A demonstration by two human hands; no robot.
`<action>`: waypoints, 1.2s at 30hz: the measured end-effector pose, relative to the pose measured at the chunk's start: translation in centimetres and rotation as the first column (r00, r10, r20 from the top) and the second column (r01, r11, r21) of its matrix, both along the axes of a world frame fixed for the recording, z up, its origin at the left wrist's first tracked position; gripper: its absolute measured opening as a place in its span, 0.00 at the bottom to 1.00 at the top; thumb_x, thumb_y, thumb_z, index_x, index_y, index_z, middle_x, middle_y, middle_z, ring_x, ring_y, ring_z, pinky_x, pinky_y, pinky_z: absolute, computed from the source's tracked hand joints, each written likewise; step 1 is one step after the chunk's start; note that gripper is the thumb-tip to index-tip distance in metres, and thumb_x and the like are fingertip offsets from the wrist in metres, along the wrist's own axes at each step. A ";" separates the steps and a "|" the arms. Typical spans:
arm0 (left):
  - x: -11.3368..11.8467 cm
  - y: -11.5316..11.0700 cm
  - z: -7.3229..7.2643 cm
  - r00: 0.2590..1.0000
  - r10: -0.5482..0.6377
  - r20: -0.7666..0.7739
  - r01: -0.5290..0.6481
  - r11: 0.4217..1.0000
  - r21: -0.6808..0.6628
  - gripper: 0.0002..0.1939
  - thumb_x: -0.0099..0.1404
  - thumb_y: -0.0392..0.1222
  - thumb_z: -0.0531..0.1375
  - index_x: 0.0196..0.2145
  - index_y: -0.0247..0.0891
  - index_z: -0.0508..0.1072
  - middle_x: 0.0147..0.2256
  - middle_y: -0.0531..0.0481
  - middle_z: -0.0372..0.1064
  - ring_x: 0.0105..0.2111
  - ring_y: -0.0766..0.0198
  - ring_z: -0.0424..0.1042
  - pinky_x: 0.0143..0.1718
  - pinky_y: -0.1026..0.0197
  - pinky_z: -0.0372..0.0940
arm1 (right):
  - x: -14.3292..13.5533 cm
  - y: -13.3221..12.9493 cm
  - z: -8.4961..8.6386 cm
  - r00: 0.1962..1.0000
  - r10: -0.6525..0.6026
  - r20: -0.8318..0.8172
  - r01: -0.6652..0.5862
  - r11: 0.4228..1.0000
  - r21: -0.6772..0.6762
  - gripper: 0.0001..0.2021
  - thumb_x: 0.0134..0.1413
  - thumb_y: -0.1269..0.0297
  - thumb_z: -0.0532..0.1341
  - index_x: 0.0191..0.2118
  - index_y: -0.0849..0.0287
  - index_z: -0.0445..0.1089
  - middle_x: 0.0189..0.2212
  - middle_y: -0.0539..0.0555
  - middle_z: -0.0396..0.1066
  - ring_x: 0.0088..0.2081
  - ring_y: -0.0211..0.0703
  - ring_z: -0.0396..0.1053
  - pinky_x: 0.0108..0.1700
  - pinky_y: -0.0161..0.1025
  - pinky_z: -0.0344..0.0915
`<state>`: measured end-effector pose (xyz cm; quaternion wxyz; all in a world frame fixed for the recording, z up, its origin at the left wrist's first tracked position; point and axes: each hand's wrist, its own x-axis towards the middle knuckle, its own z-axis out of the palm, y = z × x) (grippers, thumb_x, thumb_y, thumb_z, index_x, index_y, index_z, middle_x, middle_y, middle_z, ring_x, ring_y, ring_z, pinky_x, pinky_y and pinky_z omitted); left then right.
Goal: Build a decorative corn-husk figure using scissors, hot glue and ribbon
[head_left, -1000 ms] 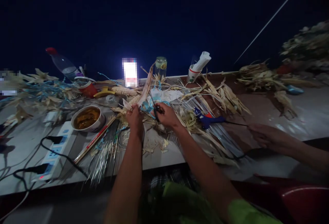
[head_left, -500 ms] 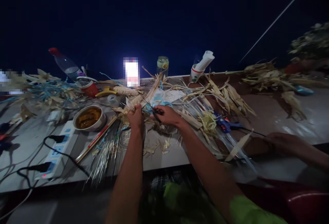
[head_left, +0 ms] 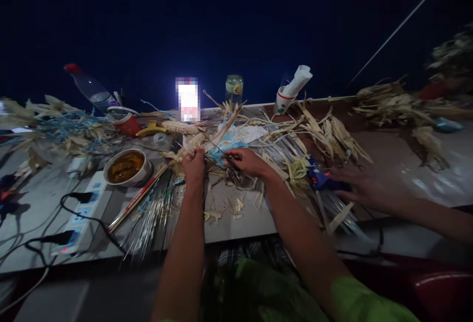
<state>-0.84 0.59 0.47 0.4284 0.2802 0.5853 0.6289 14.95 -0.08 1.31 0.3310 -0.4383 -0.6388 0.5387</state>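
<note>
My left hand (head_left: 194,166) is closed on a piece of pale corn husk (head_left: 188,145) at the middle of the table. Just to its right, my right hand (head_left: 246,161) grips dark-handled scissors (head_left: 229,160), whose thin blades point up and left toward the husk. Behind both hands lie light blue material (head_left: 229,142) and upright dry husk strips. Small cut husk scraps (head_left: 236,206) are scattered on the table below the hands.
A bowl of brown liquid (head_left: 127,166), a power strip (head_left: 86,213) and thin wires (head_left: 151,228) lie left. A bottle (head_left: 234,90) and paper cup (head_left: 284,100) stand behind. Another person's hand (head_left: 369,186) reaches over a blue glue gun (head_left: 318,174) at right.
The other person's hand has moved left, from the cord to over the blue glue gun. My right hand has shifted slightly right with the scissors; my left hand stays nearly in place.
</note>
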 end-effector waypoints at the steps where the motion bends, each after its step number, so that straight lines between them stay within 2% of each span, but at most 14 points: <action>1: 0.0 0.0 0.0 1.000 -0.008 0.009 0.008 1.000 0.001 0.14 0.48 0.46 0.60 0.17 0.37 0.60 0.13 0.59 0.49 0.13 0.74 0.49 0.15 0.68 0.46 | 0.2 0.0 -0.1 1.000 -0.001 -0.007 0.001 1.000 -0.004 0.18 0.40 0.59 0.63 0.39 0.63 0.71 0.30 0.51 0.71 0.30 0.35 0.66 0.33 0.32 0.61; 9: -0.3 0.3 -0.6 0.992 -0.009 0.122 0.004 0.999 0.041 0.16 0.43 0.47 0.64 0.20 0.38 0.59 0.14 0.60 0.51 0.14 0.74 0.52 0.17 0.67 0.50 | 0.5 0.1 0.0 1.000 0.024 0.008 -0.024 1.000 0.003 0.18 0.40 0.60 0.63 0.40 0.63 0.72 0.29 0.51 0.71 0.29 0.34 0.66 0.33 0.31 0.61; 19: -0.4 0.2 -0.6 0.978 -0.027 0.208 0.014 0.998 0.066 0.20 0.44 0.49 0.64 0.20 0.39 0.56 0.13 0.62 0.48 0.12 0.75 0.48 0.16 0.67 0.47 | 0.4 -0.1 -0.2 0.998 0.051 0.046 -0.052 0.998 0.035 0.17 0.41 0.59 0.62 0.39 0.63 0.72 0.26 0.50 0.69 0.26 0.33 0.63 0.29 0.30 0.58; 22: -0.3 0.2 -0.6 0.976 -0.019 0.216 0.005 0.998 0.065 0.19 0.44 0.49 0.64 0.21 0.39 0.56 0.13 0.62 0.49 0.12 0.75 0.49 0.17 0.67 0.49 | 0.5 0.0 -0.3 0.996 0.051 0.070 -0.054 0.997 0.047 0.17 0.42 0.58 0.62 0.39 0.63 0.72 0.28 0.50 0.70 0.28 0.34 0.64 0.30 0.31 0.59; 28: -0.5 0.4 -0.7 0.983 0.005 0.186 -0.013 0.999 0.039 0.18 0.45 0.48 0.64 0.20 0.39 0.56 0.13 0.62 0.48 0.12 0.75 0.49 0.15 0.68 0.46 | 0.6 0.0 -0.3 0.990 0.073 0.120 -0.086 0.990 0.109 0.14 0.44 0.59 0.60 0.35 0.62 0.72 0.28 0.51 0.70 0.30 0.37 0.65 0.33 0.32 0.60; 33: -0.3 0.3 -0.5 0.989 0.025 0.142 -0.029 0.999 0.028 0.18 0.46 0.48 0.63 0.18 0.39 0.55 0.13 0.61 0.48 0.13 0.75 0.48 0.15 0.67 0.46 | 0.4 -0.4 0.0 0.991 -0.046 0.127 0.035 0.995 0.091 0.12 0.40 0.59 0.63 0.32 0.61 0.71 0.21 0.48 0.66 0.26 0.35 0.63 0.30 0.32 0.58; 36: -0.1 0.0 -0.2 0.987 -0.005 0.158 0.003 1.000 0.015 0.18 0.45 0.48 0.63 0.18 0.39 0.55 0.13 0.61 0.48 0.12 0.75 0.48 0.15 0.67 0.45 | 0.1 -0.6 1.0 0.985 -0.173 -0.014 0.173 0.985 0.022 0.17 0.39 0.58 0.63 0.36 0.61 0.68 0.19 0.45 0.61 0.23 0.31 0.58 0.28 0.31 0.56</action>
